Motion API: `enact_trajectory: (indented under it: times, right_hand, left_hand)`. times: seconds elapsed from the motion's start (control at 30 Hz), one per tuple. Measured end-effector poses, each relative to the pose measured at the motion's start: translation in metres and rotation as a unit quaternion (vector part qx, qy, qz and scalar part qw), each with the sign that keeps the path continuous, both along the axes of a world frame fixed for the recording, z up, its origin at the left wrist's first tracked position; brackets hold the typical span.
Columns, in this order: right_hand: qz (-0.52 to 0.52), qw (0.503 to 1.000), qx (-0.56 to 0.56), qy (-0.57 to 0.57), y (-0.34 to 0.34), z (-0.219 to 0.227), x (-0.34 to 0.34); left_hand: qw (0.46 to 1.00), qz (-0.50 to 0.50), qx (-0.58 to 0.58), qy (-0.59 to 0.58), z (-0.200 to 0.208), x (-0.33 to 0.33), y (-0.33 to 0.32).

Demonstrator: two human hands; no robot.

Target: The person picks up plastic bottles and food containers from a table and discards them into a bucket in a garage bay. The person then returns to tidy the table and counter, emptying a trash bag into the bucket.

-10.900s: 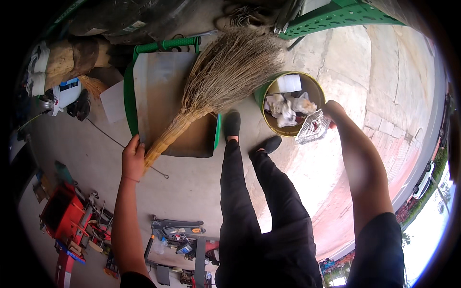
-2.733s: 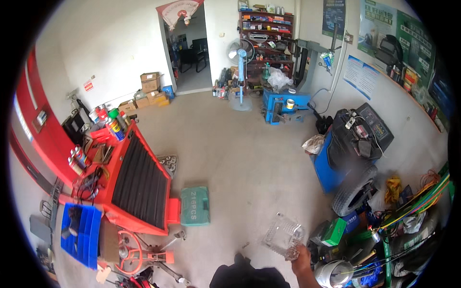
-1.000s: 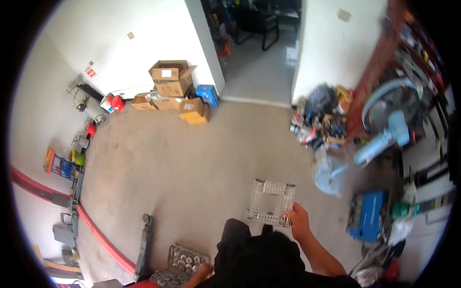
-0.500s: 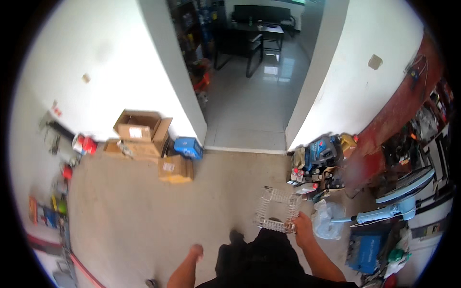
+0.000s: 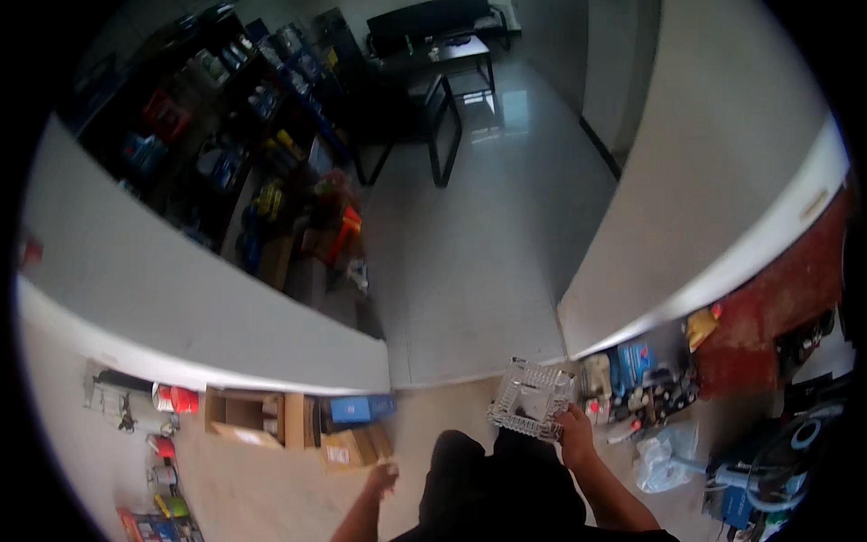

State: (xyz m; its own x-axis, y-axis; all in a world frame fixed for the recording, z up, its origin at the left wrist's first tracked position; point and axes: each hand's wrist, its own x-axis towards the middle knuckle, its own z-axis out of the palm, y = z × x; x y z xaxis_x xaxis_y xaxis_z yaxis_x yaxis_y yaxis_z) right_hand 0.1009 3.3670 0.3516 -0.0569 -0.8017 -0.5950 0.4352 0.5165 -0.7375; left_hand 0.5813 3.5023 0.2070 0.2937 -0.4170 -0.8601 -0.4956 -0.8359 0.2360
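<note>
1. Right hand (image 5: 575, 426) has its grip clenched on the edge of a clear plastic tray (image 5: 531, 397), carried flat at waist level, out front.
2. Left hand (image 5: 383, 477) hangs free, released, blurred.
3. Cardboard boxes (image 5: 271, 420) sit against the wall by the doorway.

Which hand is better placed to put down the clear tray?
Right. The right hand already has its grip on the clear tray; the left hand hangs empty, apart from it.

Clear ribbed plastic tray (image 5: 531, 399); brown cardboard boxes (image 5: 262, 417); blue box (image 5: 359, 408); pale tiled floor (image 5: 470, 253).
</note>
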Motion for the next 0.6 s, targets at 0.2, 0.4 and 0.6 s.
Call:
enact_trajectory:
  times: [0.2, 0.4, 0.6]
  right_hand:
    - [0.058, 0.996, -0.007, 0.067, -0.246, 0.032, 0.023]
    - [-0.044, 0.992, 0.046, 0.106, -0.433, 0.034, 0.036]
    - [-0.132, 0.988, 0.006, 0.082, -0.568, 0.077, 0.032]
  left_hand:
    - [0.992, -0.084, 0.081, 0.05, -0.033, 0.011, -0.109]
    - [0.987, -0.142, 0.06, 0.042, -0.037, 0.043, -0.428]
    - [0.997, -0.003, -0.06, 0.049, 0.025, 0.088, -0.771]
